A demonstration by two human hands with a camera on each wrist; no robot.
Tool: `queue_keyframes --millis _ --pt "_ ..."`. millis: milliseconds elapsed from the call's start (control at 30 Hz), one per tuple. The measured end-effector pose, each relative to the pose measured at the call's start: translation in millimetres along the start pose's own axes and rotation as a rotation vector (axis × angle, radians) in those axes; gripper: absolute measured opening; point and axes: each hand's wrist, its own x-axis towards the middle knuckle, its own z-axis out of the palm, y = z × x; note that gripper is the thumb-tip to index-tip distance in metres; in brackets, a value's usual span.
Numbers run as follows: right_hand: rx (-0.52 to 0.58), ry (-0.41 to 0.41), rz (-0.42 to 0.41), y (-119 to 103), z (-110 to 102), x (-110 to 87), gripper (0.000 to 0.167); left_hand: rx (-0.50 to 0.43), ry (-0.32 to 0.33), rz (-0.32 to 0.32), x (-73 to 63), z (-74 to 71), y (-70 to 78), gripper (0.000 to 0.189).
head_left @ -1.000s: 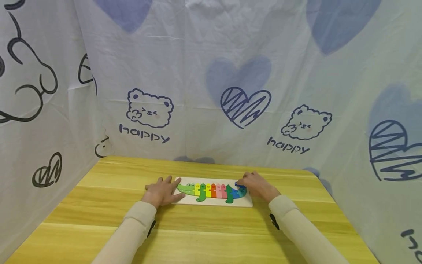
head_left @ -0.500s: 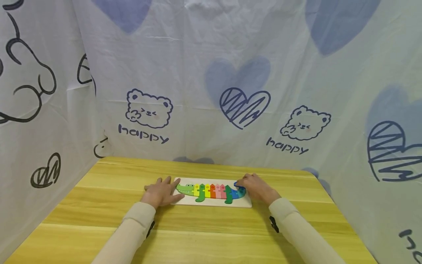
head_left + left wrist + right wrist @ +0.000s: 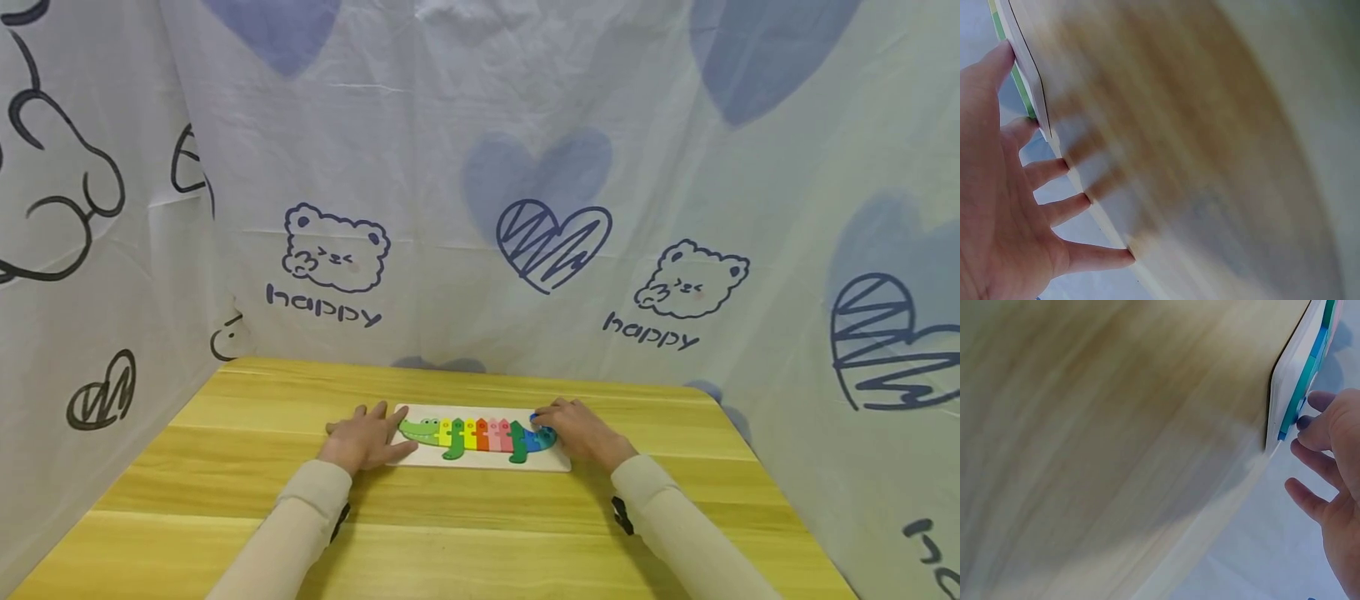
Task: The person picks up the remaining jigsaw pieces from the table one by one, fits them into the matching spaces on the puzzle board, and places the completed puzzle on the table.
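A crocodile puzzle in several colours lies on a white puzzle board [image 3: 480,463], with its green head [image 3: 422,430] to the left and blue tail [image 3: 542,438] to the right. My left hand [image 3: 365,438] spreads its fingers over the board's left end; in the left wrist view the thumb [image 3: 999,61] and index fingertip are at the board's edge and the other fingertips on the table. At the tail, my right hand [image 3: 588,431] pinches a small blue puzzle piece [image 3: 1304,422] between thumb and fingers. The right hand hides part of the tail end.
The board lies toward the back of a yellow wood-grain table [image 3: 480,533]. Behind it hangs a white cloth [image 3: 450,283] printed with hearts and bears, and more cloth closes off both sides.
The right hand has shifted very slightly at the tail, and the blue piece under its fingertips appears a little changed in tilt. The left hand keeps its place on the board.
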Motion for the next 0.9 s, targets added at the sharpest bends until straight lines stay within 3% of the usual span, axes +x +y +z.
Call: queue_keyframes --millis 300,667,900 --pt "0.032 0.012 0.013 -1 -4 -2.2 0.034 -0.002 0.001 -0.003 -0.1 -1.2 0.4 0.08" --pt "0.01 0.179 0.069 4 -15 -18.4 0.03 -0.073 -0.026 -0.003 -3.5 -6.3 -3.3 0.075" --pt "-0.027 0.272 0.207 5 -25 -37.0 0.033 -0.106 0.009 -0.016 -9.1 -14.2 -10.7 0.069"
